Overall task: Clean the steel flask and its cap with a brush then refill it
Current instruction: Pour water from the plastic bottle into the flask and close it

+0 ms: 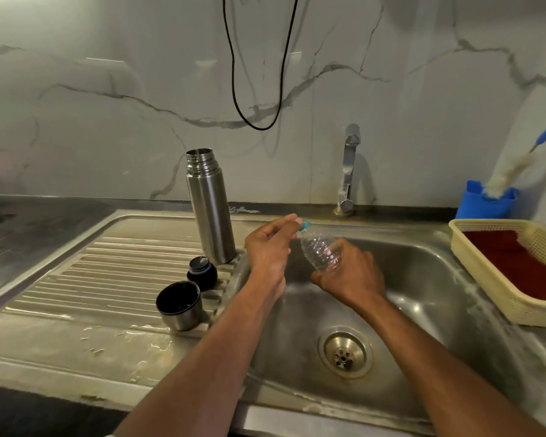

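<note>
1. A steel sink (423,253) with a ribbed drainboard (108,272) sits under a marble-patterned wall.
2. The steel flask (210,206) stands open and upright on the drainboard, its cup cap (178,305) and stopper (202,272) beside it.
3. The right hand (350,279) grips a clear plastic bottle (320,250) by its base; the left hand (268,244) pinches the teal cap (304,224).
4. Twist the cap off over the basin, keeping the bottle tilted upward.
5. Pour slowly into the flask's narrow mouth.

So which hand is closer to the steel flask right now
Left. The left hand pinches the bottle cap just right of the steel flask; the right hand holds the plastic bottle farther right, over the sink.
</note>
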The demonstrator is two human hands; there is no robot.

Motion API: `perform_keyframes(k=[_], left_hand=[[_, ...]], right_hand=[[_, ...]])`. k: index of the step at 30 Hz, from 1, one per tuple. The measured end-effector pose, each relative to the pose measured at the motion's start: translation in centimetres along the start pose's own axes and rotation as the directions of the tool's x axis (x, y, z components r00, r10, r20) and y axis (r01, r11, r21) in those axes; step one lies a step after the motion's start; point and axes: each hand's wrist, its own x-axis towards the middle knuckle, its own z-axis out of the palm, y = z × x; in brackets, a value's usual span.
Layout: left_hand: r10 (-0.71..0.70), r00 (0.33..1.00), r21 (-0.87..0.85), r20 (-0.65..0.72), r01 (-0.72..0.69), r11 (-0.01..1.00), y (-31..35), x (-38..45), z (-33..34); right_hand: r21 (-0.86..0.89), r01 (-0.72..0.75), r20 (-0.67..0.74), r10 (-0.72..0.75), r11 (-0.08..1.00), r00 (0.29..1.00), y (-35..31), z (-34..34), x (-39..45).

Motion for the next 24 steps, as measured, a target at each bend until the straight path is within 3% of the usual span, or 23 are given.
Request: perform_keyframes(k=[10, 21, 24], left_hand=[[0.059, 0.998, -0.006, 0.001, -0.059, 0.998, -0.6, 0.5, -0.1], [0.06, 0.994, 0.171, 0.088, -0.074, 0.982, -0.7, 0.9, -0.8], [0.104, 0.992, 0.209, 0.068, -0.117, 0.971, -0.8, 0.8, -0.9]], right_hand=[[-0.11, 0.078, -0.018, -0.081, 0.991, 0.997, -0.4, -0.3, -0.6], [-0.103, 0.125, 0.055, -0.12, 0.987, 0.991, -0.1, -0.6, -0.6], [-0.181, 0.134, 0.046, -0.127, 0.974, 0.991, -0.2, -0.5, -0.6]])
